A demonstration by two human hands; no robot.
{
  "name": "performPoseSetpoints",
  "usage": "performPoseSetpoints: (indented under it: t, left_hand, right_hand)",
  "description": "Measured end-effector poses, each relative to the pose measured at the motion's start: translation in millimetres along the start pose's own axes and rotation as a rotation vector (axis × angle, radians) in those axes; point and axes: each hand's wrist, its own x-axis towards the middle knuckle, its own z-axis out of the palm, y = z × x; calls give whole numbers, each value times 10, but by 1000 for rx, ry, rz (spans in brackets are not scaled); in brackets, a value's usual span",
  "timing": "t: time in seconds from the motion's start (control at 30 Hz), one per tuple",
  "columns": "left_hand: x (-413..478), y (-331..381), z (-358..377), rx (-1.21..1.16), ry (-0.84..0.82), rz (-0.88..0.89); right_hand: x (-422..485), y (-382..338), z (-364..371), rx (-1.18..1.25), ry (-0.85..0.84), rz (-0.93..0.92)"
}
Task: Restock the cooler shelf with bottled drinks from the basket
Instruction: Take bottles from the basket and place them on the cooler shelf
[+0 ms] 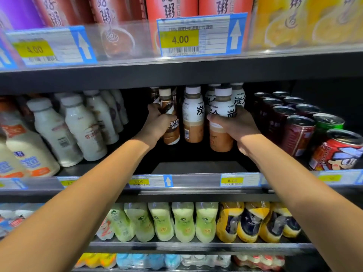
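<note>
Both my arms reach into the middle cooler shelf (196,179). My left hand (157,124) grips a brown coffee bottle (170,122) with a cream cap, standing in the shelf's centre gap. My right hand (237,126) grips a white-labelled milk-tea bottle (221,122) with black characters, at the front of its row. Between the two stands another white-labelled bottle (193,114), untouched. More of the same bottles stand behind. The basket is not in view.
White milk bottles (82,126) fill the shelf's left side, dark red cans (298,132) and a cartoon can (337,152) its right. Porridge cups (172,16) sit on the shelf above; green (182,222) and yellow bottles (251,222) below. Price tags (200,35) line the shelf edges.
</note>
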Motion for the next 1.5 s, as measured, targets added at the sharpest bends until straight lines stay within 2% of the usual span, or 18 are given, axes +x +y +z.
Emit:
performPoseSetpoints:
  t: [0.3, 0.43, 0.57, 0.67, 0.77, 0.9, 1.5]
  left_hand:
    - [133, -23, 4, 171, 8, 45]
    - [189, -100, -10, 304, 58, 124]
    - [162, -47, 15, 329, 80, 122]
    - [180, -27, 35, 388, 174, 92]
    - [183, -4, 55, 462, 190, 86]
    - [171, -7, 63, 562, 209, 160]
    - [345, -64, 189, 654, 247, 140]
  right_hand:
    - [109, 66, -18, -69, -74, -18]
    - [175, 99, 3, -62, -24, -16]
    - [226, 124, 28, -82, -11, -3]
    - [233, 136, 77, -143, 15, 13]
    - [225, 140, 114, -235, 87, -4]
    - [266, 114, 171, -291, 119, -8]
    - [297, 114, 200, -373, 192, 22]
